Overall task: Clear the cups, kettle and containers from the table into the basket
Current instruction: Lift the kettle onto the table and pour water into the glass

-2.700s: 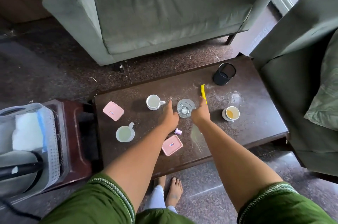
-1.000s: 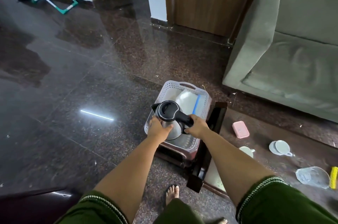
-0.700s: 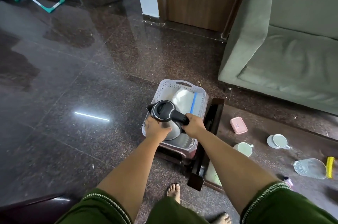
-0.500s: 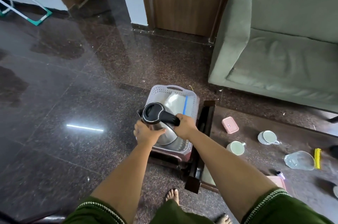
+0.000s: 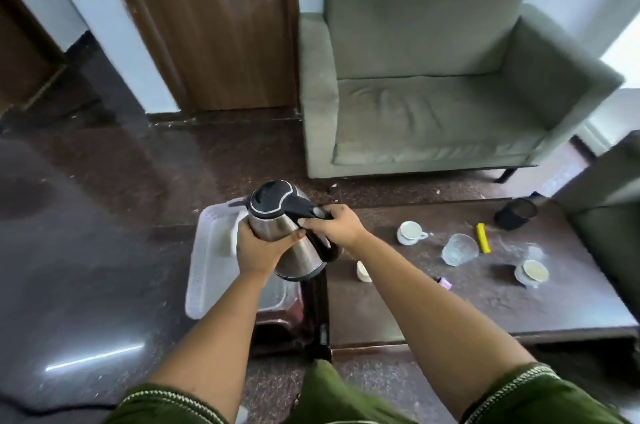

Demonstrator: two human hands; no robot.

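Dark polished stone floor (image 5: pixel 86 250) runs to a wooden door (image 5: pixel 214 25) and a green armchair (image 5: pixel 433 84) against a pale wall. Before the armchair stands a low dark desk (image 5: pixel 485 312), with a white perforated basket (image 5: pixel 204 271) on a dark red stool (image 5: pixel 280 323) at its left end.

Kettle (image 5: pixel 287 233): held in the air, tilted, over the basket's right side and the gap to the desk. Right hand (image 5: pixel 337 226) has its fingers curled round the black handle at the top. Left hand (image 5: pixel 256 248) grasps the steel body from the left, its fingers wrapped round the lower wall. Body is brushed steel; lid and handle are black, lid closed.

Basket contents: a pale object lies at its far end, blurred and largely hidden behind the kettle and left hand.

On the desk: a white cup (image 5: pixel 410 233), a clear glass container (image 5: pixel 459 248) lying tilted, a yellow item (image 5: pixel 482 238), a black mesh holder (image 5: pixel 516 217), a cup (image 5: pixel 531 273) holding yellowish liquid, and a further pale cup (image 5: pixel 363 272) partly hidden by the right forearm.
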